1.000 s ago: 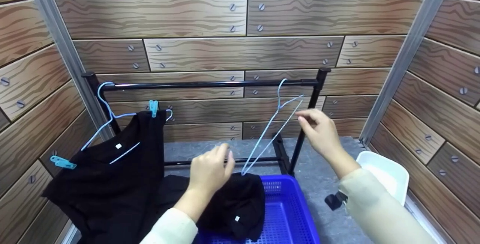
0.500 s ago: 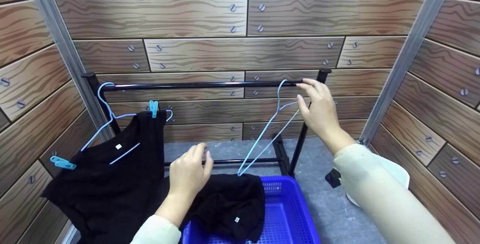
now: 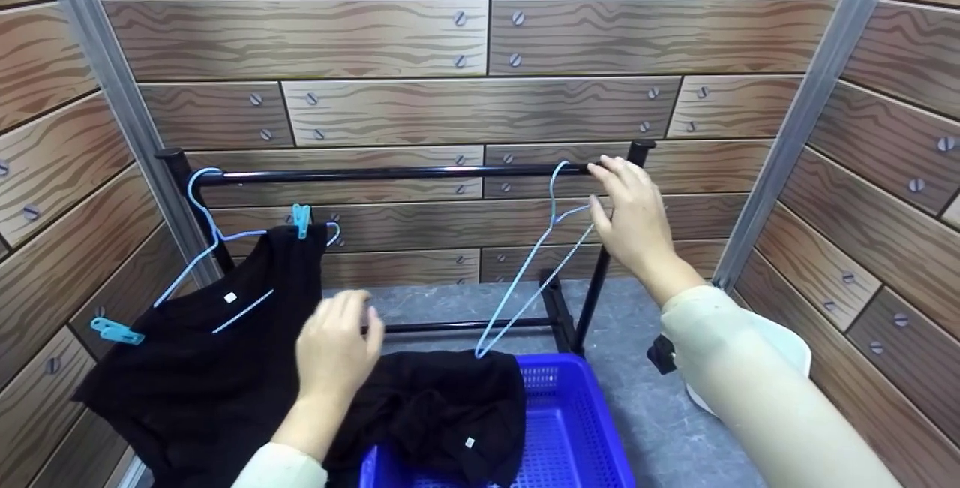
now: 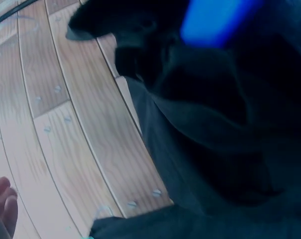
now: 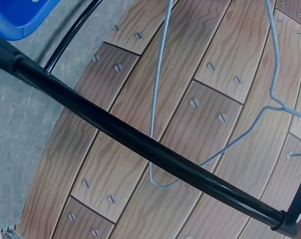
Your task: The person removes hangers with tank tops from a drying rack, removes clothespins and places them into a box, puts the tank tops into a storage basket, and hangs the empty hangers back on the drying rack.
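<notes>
Two hands: left hand (image 3: 337,341) at eight o'clock in the head view, right hand (image 3: 634,210) at three o'clock, and neither shows anything in its grip!
Right hand: fingers mostly straight, thumb spread, by the rail's end at the black rack (image 3: 390,173); whether a fingertip meets the metal, nobody can tell from here.
Left hand: fingers loosely bent, thumb apart, in front of the hung black top (image 3: 217,375); contact with the fabric cannot be told.
Blue hanger: there it is, hooked on the rail at the right hand's nine o'clock, low corner tipped towards seven; light, stiff and smooth by the look of it, likely to swing, so the neck under the hook seems the surest hold.
Black cloth: folded over the nine o'clock side of the blue basket (image 3: 577,398), so that's black cloth (image 3: 450,405), soft, limp and probably light, best gathered in both hands by an edge.
Edges: the hanger's low corner comes right down to the cloth's twelve o'clock edge, a likely snag; the basket rim stands just below.
Room: widest, it seems, along the rail between the two hooks, well apart.
</notes>
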`<state>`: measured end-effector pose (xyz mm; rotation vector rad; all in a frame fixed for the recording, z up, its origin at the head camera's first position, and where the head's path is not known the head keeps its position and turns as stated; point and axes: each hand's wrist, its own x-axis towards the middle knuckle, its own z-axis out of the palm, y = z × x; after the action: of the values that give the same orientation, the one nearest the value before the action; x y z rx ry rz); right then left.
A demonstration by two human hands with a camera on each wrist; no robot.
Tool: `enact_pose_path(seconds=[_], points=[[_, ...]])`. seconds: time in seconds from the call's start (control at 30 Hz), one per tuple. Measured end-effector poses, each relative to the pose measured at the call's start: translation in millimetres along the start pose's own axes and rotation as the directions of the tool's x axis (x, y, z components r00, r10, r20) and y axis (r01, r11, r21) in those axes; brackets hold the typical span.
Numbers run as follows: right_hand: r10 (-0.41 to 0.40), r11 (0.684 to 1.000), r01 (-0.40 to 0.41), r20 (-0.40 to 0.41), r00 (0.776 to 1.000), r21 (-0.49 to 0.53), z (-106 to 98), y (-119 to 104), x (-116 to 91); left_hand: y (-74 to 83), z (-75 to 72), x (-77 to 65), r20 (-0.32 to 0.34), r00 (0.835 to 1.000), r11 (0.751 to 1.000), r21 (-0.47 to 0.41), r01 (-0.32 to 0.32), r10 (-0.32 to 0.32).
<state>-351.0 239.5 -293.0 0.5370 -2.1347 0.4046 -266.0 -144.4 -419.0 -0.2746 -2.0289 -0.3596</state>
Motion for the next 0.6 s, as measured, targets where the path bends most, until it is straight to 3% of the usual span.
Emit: enact_pose_path(seconds=[0.3, 0.6], points=[[-0.023, 0.991, 0.032, 0.075, 0.997, -0.132, 10, -3, -2, -42.4, -11.9, 3.0, -0.027, 0.991, 0.990, 0.048, 0.130, -0.129], [0.000, 0.987, 0.019, 0.118, 0.993, -0.157, 15, -4, -5, -85.2, -28.3, 1.7, -0.127, 0.952, 0.949, 0.116, 0.295, -0.280]])
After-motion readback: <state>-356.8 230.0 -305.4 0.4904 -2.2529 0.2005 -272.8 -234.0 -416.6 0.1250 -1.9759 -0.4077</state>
